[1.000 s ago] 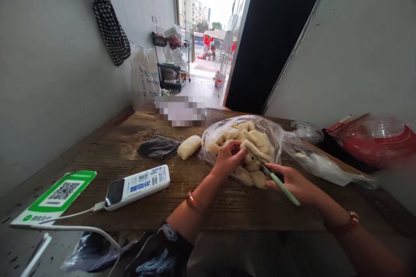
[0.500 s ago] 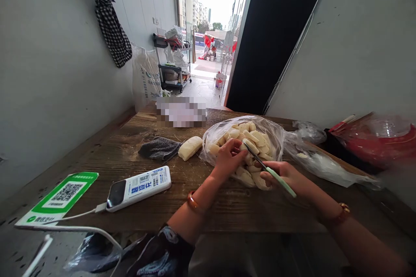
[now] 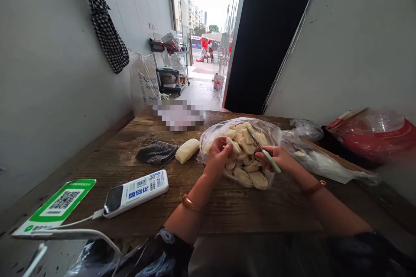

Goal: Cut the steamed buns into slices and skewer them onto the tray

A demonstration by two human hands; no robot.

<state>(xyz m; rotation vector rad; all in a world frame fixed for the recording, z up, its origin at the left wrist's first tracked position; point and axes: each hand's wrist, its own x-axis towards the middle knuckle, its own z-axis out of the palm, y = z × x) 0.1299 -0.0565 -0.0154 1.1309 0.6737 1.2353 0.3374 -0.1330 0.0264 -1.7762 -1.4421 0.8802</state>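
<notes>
My left hand [image 3: 218, 154] pinches a pale piece [image 3: 233, 145] that looks like steamed bun, above the left part of an open clear plastic bag [image 3: 272, 129]. Many similar cream-coloured slices [image 3: 242, 175] are heaped in the bag. In my right hand [image 3: 278, 159] is a knife [image 3: 271, 161] with a light green handle. Its narrow dark blade points up and away over the heap, apart from the piece in my left hand. Left of the bag lies a whole pale bun [image 3: 187, 150], touching or nearly touching a dark grey cloth [image 3: 158, 153].
The wooden table [image 3: 136, 134] carries a white power bank [image 3: 136, 193] with a cable and a green QR code card [image 3: 58, 203]. At its far edge something is pixelated. Clear plastic bags [image 3: 325, 166] and a red bundle [image 3: 380, 138] lie right. A trolley [image 3: 170, 67] stands behind.
The knife has moved off the piece in my left hand, and its blade now points over the heap. My left hand has shifted slightly left and down. The view has shifted slightly.
</notes>
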